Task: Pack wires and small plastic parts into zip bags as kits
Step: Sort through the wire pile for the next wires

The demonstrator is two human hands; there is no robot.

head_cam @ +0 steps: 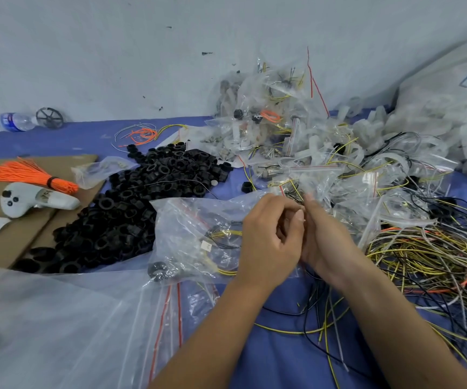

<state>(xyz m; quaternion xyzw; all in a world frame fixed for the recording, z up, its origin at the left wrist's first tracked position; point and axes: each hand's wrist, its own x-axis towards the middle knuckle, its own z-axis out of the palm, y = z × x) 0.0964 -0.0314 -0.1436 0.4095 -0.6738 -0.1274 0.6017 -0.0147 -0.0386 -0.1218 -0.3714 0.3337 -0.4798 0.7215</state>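
My left hand [268,237] and my right hand [322,237] meet at the middle of the blue table, fingers curled together round the mouth of a clear zip bag [198,234]. That bag lies to the left of my hands and holds yellow and black wires plus a black ring. What sits between my fingertips is hidden. A heap of black plastic rings [142,197] spreads to the left. A tangle of loose yellow, black and white wires [428,256] lies to the right. A pile of filled zip bags [296,130] rises behind my hands.
An orange wire bundle [30,175] and a white controller [33,199] rest on cardboard [7,240] at the left. Empty zip bags [72,327] cover the near left. A water bottle [13,122] lies by the wall. White plastic parts [437,130] pile at the far right.
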